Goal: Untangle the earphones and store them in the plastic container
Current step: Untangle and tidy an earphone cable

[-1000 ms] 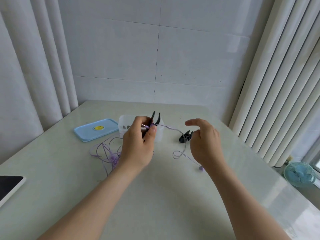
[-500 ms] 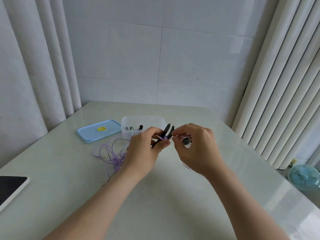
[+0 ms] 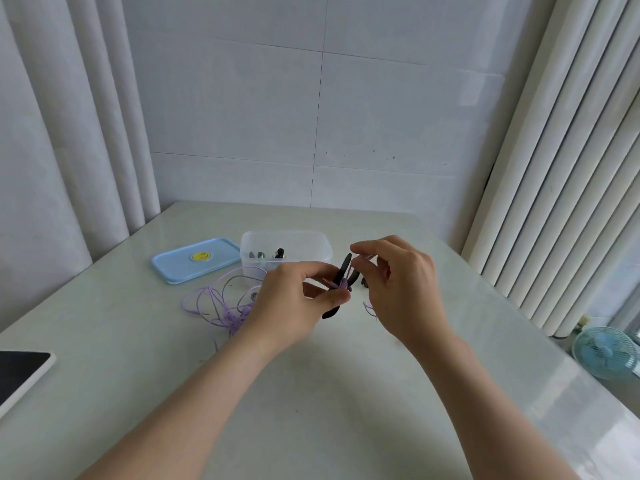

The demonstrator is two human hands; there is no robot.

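Earphones point(image 3: 221, 303) in purple are lying as loose, tangled cable loops on the pale bench point(image 3: 329, 410), left of the frame's centre, and part of the cable is reaching right into the hands. At the far left edge a tablet point(image 3: 20, 372) with a dark screen is resting on the bench. Further right, a blue lid point(image 3: 195, 259) with a yellow sticker is lying flat, just beside the clear plastic container point(image 3: 285, 244), which is standing open and holding a few small dark items too small to name. In front of the container, the left hand point(image 3: 298, 306) is holding a black clip point(image 3: 344, 271) off the bench, its grip clamped on the clip between thumb and forefinger, with earphones cable wound round the clip's middle. Right of it, the right hand point(image 3: 398, 292) is hovering with fingers curled, its grip apparently pinching a thin cable strand near the clip's upper tip. A small blue fan point(image 3: 604, 351) is standing at the lower right, off the bench.
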